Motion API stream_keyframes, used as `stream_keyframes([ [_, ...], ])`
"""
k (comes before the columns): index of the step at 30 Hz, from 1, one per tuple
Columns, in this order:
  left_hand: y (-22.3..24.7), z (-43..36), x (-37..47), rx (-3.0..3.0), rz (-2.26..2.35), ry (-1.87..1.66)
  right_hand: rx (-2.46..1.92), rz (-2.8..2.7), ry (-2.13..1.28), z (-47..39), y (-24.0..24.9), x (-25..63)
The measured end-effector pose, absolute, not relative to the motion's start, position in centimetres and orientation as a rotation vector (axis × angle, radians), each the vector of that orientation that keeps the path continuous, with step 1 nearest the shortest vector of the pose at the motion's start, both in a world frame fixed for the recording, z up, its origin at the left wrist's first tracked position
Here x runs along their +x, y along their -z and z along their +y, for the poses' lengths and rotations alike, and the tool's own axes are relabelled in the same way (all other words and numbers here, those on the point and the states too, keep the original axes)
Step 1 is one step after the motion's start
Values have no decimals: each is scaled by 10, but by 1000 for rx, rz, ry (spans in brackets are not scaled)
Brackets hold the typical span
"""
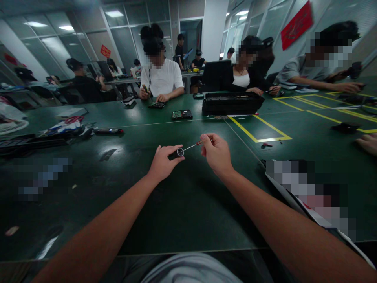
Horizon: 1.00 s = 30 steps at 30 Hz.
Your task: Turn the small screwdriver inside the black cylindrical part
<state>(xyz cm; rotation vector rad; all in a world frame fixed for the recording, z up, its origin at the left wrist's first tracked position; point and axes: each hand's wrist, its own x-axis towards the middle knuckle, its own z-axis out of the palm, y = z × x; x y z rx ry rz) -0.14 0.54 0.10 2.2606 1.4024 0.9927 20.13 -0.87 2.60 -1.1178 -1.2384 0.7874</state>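
Note:
Between the thumb and fingers of my left hand is a small dark cylindrical part with a pale ring at its open end, which faces right. My right hand is closed around the red handle of a thin screwdriver. The screwdriver's metal shaft points left and its tip reaches the cylinder's ringed end; whether the tip is inside, I cannot tell. Both hands are raised over the green table, near its middle.
A long black bin stands ahead, with a hard drive left of it. Red-handled scissors lie among clutter at left, near a dark pen-like tool. Yellow tape marks the right side. Co-workers sit across the table.

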Motion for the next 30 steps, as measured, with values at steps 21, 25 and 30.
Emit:
stream_keyframes([
  [21, 5, 9, -4, 2282, 1431, -974, -1115, -1531, -611, -18, -30, 202],
  [25, 5, 9, -4, 2290, 1432, -976, -1106, -1475, -613, -15, -28, 201],
  [30, 0, 7, -3, 2291, 1410, -1002, -986, -1276, -800, -4, -20, 199],
])
